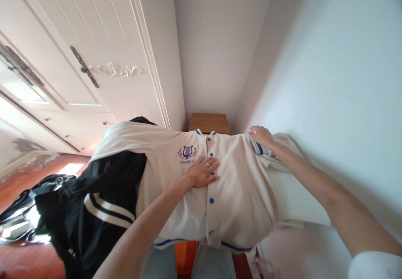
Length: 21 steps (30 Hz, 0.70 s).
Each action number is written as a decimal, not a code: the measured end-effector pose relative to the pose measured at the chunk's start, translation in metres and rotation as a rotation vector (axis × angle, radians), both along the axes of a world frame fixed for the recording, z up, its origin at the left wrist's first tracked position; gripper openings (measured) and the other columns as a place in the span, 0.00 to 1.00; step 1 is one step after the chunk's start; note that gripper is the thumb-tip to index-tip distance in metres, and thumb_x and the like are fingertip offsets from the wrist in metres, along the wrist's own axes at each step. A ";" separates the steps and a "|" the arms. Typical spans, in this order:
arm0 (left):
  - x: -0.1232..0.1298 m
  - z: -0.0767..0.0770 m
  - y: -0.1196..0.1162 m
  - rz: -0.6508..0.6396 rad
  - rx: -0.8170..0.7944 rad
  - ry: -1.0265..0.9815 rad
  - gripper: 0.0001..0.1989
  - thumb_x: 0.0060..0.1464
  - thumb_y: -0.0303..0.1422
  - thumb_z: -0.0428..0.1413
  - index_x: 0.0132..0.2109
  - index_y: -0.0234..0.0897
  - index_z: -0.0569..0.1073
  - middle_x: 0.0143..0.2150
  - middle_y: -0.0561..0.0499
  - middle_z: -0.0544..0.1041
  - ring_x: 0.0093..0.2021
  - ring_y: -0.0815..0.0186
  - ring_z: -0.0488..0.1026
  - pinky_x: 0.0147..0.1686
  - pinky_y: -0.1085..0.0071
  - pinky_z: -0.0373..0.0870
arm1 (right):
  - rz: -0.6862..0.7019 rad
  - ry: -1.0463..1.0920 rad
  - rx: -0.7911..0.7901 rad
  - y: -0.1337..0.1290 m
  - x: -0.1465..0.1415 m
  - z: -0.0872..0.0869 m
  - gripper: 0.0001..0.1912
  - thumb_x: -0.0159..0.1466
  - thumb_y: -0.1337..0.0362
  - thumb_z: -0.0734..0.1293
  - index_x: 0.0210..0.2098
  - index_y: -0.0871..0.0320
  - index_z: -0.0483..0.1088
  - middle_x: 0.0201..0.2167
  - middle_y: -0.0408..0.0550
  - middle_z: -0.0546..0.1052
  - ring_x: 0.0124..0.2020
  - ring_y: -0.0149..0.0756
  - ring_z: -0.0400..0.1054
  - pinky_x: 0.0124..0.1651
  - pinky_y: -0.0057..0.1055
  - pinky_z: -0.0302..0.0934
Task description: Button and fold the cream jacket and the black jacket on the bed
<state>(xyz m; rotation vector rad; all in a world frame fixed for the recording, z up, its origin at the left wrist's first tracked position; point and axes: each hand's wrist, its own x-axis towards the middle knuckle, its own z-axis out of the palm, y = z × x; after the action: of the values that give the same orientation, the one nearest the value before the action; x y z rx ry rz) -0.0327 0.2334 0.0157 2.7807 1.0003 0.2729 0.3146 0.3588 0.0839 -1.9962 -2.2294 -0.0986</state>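
A cream jacket [238, 187] lies spread across the centre of the frame, its front facing up, with blue buttons [211, 200] down the middle. The two hands are apart. The left hand [202, 172] lies flat on the jacket near the centre, fingers spread over the button line, just beside a blue harp emblem [187, 152]. The right hand [262, 136], right of centre, touches the jacket beside a blue-striped cuff [259, 147]; whether its fingers grip cloth I cannot tell. Black clothing [106, 183] with white stripes lies at lower left, below a cream sleeve [125, 136].
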 end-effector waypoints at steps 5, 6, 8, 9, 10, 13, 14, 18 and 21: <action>0.003 -0.002 -0.008 0.065 -0.008 -0.024 0.31 0.67 0.51 0.38 0.67 0.39 0.62 0.71 0.42 0.59 0.71 0.55 0.52 0.68 0.53 0.46 | 0.258 0.005 -0.044 -0.090 0.005 -0.030 0.28 0.64 0.56 0.66 0.61 0.59 0.66 0.62 0.59 0.68 0.64 0.50 0.60 0.67 0.43 0.52; 0.001 -0.001 -0.013 0.105 -0.005 -0.043 0.30 0.68 0.50 0.39 0.66 0.37 0.63 0.70 0.41 0.60 0.71 0.54 0.53 0.67 0.53 0.48 | 0.258 0.033 -0.048 -0.112 0.008 -0.035 0.28 0.63 0.56 0.66 0.61 0.59 0.65 0.63 0.60 0.67 0.64 0.51 0.59 0.67 0.44 0.52; -0.006 0.002 -0.031 0.183 0.018 -0.114 0.28 0.68 0.48 0.40 0.64 0.34 0.65 0.68 0.38 0.63 0.71 0.53 0.54 0.67 0.53 0.52 | 0.230 0.135 -0.021 -0.156 0.013 -0.045 0.27 0.64 0.55 0.64 0.60 0.59 0.65 0.62 0.60 0.68 0.64 0.52 0.60 0.67 0.47 0.54; -0.011 0.005 -0.043 0.218 0.036 -0.170 0.27 0.68 0.46 0.41 0.64 0.33 0.65 0.68 0.37 0.64 0.71 0.54 0.54 0.67 0.54 0.53 | 0.211 0.200 0.013 -0.177 0.013 -0.049 0.27 0.65 0.54 0.63 0.60 0.59 0.66 0.61 0.60 0.69 0.64 0.52 0.60 0.66 0.48 0.54; -0.017 0.009 -0.057 0.254 0.058 -0.241 0.26 0.69 0.44 0.42 0.63 0.32 0.65 0.67 0.37 0.65 0.70 0.54 0.54 0.66 0.55 0.54 | 0.192 0.267 0.058 -0.198 0.010 -0.054 0.26 0.65 0.53 0.62 0.59 0.58 0.66 0.60 0.59 0.70 0.63 0.52 0.61 0.66 0.48 0.55; -0.037 0.012 -0.112 0.399 0.139 -0.532 0.20 0.68 0.39 0.45 0.60 0.36 0.68 0.62 0.40 0.70 0.67 0.57 0.61 0.63 0.57 0.62 | 0.121 0.453 0.212 -0.260 -0.013 -0.071 0.22 0.67 0.53 0.60 0.57 0.52 0.69 0.56 0.54 0.73 0.60 0.50 0.65 0.65 0.50 0.58; -0.043 0.009 -0.133 0.470 0.174 -0.644 0.17 0.68 0.38 0.45 0.57 0.37 0.70 0.59 0.41 0.73 0.63 0.58 0.66 0.61 0.57 0.65 | 0.102 0.509 0.259 -0.279 -0.026 -0.078 0.20 0.67 0.54 0.60 0.55 0.50 0.70 0.54 0.53 0.75 0.58 0.49 0.67 0.63 0.50 0.60; -0.063 -0.042 -0.216 0.802 0.252 -0.965 0.13 0.66 0.36 0.46 0.45 0.37 0.74 0.39 0.46 0.78 0.43 0.60 0.76 0.46 0.61 0.74 | 0.125 0.636 0.359 -0.343 -0.085 -0.107 0.13 0.66 0.59 0.60 0.43 0.46 0.76 0.46 0.51 0.78 0.50 0.48 0.72 0.63 0.55 0.60; -0.069 -0.105 -0.261 0.947 -0.003 -0.838 0.17 0.67 0.37 0.40 0.49 0.38 0.72 0.41 0.45 0.78 0.41 0.60 0.76 0.40 0.61 0.76 | 0.098 0.749 0.391 -0.372 -0.113 -0.128 0.12 0.64 0.62 0.61 0.35 0.46 0.77 0.43 0.50 0.78 0.48 0.48 0.73 0.61 0.56 0.61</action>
<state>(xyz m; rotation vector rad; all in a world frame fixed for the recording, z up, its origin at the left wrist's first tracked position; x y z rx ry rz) -0.1018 -0.0273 -0.0888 1.6214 1.8554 1.3631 0.2014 -0.0135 -0.0438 -1.3961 -1.6578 0.1827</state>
